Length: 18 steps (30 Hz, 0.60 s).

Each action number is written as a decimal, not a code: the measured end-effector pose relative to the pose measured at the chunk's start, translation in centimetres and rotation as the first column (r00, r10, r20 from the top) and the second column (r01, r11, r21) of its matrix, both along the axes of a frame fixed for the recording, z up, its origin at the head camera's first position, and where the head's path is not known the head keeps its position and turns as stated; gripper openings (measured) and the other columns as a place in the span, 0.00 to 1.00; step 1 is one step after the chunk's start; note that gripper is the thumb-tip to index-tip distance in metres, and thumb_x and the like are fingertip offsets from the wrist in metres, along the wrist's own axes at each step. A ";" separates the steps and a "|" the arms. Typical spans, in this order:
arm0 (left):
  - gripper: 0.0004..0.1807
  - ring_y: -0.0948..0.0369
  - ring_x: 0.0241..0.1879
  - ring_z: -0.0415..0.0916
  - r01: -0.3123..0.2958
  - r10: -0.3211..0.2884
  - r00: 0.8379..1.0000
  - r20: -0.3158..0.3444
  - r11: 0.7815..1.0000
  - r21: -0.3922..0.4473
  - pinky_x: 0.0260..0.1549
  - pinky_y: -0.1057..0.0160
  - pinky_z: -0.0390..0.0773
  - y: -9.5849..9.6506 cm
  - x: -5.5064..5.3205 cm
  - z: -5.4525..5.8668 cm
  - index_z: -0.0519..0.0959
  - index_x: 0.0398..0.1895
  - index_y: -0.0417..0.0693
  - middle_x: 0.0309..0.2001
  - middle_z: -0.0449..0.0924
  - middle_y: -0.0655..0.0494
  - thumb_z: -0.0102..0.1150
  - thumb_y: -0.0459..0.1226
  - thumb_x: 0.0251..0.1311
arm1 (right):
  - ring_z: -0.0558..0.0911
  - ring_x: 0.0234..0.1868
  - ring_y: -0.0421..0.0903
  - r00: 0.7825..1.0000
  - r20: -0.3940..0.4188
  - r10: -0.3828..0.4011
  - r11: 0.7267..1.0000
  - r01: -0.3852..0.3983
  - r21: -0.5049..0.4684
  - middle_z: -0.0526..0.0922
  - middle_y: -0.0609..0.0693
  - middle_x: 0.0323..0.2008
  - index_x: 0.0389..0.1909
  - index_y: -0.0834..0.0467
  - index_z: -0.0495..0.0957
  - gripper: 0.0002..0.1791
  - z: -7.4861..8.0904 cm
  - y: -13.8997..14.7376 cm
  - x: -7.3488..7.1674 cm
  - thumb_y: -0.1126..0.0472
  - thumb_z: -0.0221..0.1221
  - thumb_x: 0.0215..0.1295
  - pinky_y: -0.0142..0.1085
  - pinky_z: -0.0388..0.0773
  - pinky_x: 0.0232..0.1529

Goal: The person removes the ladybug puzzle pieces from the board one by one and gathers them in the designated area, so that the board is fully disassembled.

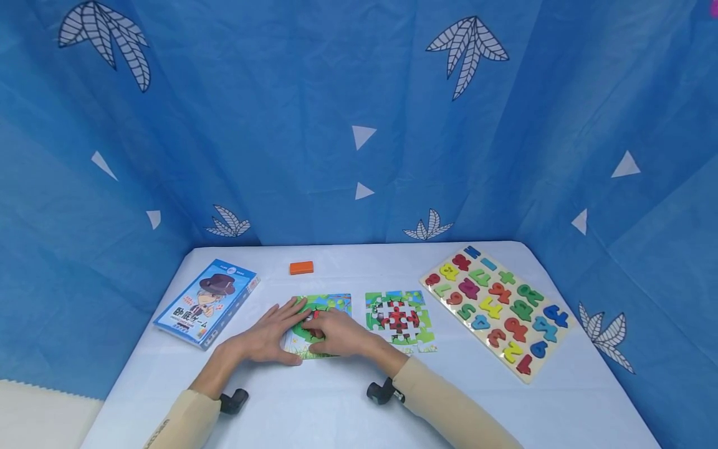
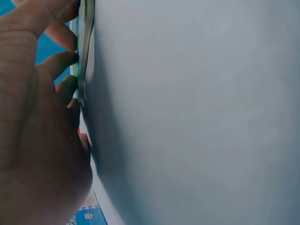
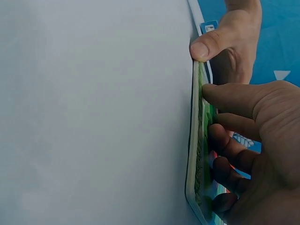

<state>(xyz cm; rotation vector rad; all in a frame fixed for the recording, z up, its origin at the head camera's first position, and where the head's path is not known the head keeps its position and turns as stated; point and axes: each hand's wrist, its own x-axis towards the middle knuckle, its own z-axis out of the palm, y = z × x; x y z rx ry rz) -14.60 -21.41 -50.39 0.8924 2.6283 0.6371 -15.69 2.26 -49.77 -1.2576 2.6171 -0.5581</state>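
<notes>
A puzzle board (image 1: 336,302) with a green picture and a red ladybug lies in the middle of the table. My left hand (image 1: 269,333) rests spread over its left side, the thumb near the front edge. From the right, my right hand (image 1: 342,333) bends its fingers onto the picture, fingertips and thumb touching the surface; whether a piece is between them is hidden. In the right wrist view the board's edge (image 3: 193,154) shows beside the right fingers (image 3: 234,157). To the right lies a second ladybug puzzle (image 1: 397,318), its pieces loosely joined with white gaps.
At the left lies a blue game box (image 1: 204,302) showing a figure in a hat. An orange block (image 1: 301,267) is behind the puzzle board. A wooden number board (image 1: 493,308) with coloured numerals slants across the right side of the white table (image 1: 314,411). Blue curtains (image 1: 314,125) surround it.
</notes>
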 end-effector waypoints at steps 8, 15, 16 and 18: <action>0.58 0.45 0.80 0.34 0.005 -0.005 1.000 0.000 1.000 0.013 0.73 0.33 0.39 0.0 0.0 0.0 0.55 0.80 0.51 0.82 0.42 0.51 0.68 0.65 0.51 | 0.69 0.28 0.33 1.000 0.023 -0.001 0.999 0.002 -0.036 0.74 0.35 0.28 0.62 0.51 0.80 0.26 0.1 -0.1 -0.2 0.49 0.67 0.64 0.28 0.65 0.37; 0.57 0.46 0.80 0.34 -0.002 0.002 1.000 -0.003 1.000 0.009 0.74 0.34 0.39 0.1 0.0 0.0 0.55 0.80 0.52 0.82 0.42 0.52 0.69 0.64 0.51 | 0.71 0.25 0.32 0.999 0.042 -0.020 0.997 0.023 -0.080 0.75 0.35 0.25 0.58 0.51 0.82 0.22 -0.3 -0.2 -0.4 0.52 0.67 0.64 0.27 0.66 0.34; 0.57 0.46 0.80 0.33 -0.004 0.004 1.000 -0.003 1.000 0.007 0.74 0.34 0.39 0.1 0.0 0.0 0.55 0.80 0.53 0.82 0.42 0.52 0.69 0.64 0.51 | 0.71 0.25 0.32 0.999 0.049 -0.023 0.996 0.027 -0.086 0.75 0.35 0.25 0.58 0.51 0.82 0.21 -0.4 -0.3 -0.4 0.52 0.67 0.64 0.27 0.67 0.33; 0.57 0.46 0.80 0.33 -0.007 0.007 1.000 -0.001 1.000 0.004 0.74 0.34 0.39 0.2 0.0 0.0 0.55 0.80 0.54 0.82 0.42 0.52 0.69 0.65 0.51 | 0.71 0.25 0.32 0.997 0.067 -0.034 0.995 0.040 -0.096 0.75 0.35 0.25 0.57 0.51 0.83 0.21 -0.4 -0.3 -0.5 0.52 0.67 0.64 0.26 0.67 0.32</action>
